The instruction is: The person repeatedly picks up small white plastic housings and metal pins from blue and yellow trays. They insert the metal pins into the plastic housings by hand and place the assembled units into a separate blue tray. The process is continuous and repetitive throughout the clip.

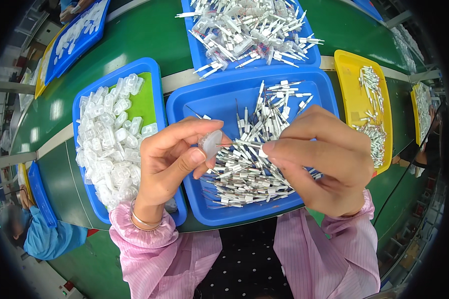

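Note:
My left hand [172, 154] pinches a small translucent white plastic housing [211, 143] between thumb and fingers. Facing it, my right hand [324, 159] grips a thin white stick-like part with fine wire leads [252, 144], its wire tips pointing at the housing. Whether the wires touch or enter the housing I cannot tell. Both hands are above a blue tray [194, 212] heaped with many similar white parts with wire leads [249, 182]. Left of my left hand, another blue tray [152, 67] holds a pile of clear plastic housings [107, 144].
Beyond the middle tray, a blue tray [197, 55] carries housings with white parts attached. At the right stands a yellow tray [346, 89] with more wired parts. The trays rest on a green table [60, 164]. A person in blue [55, 234] is at the far left.

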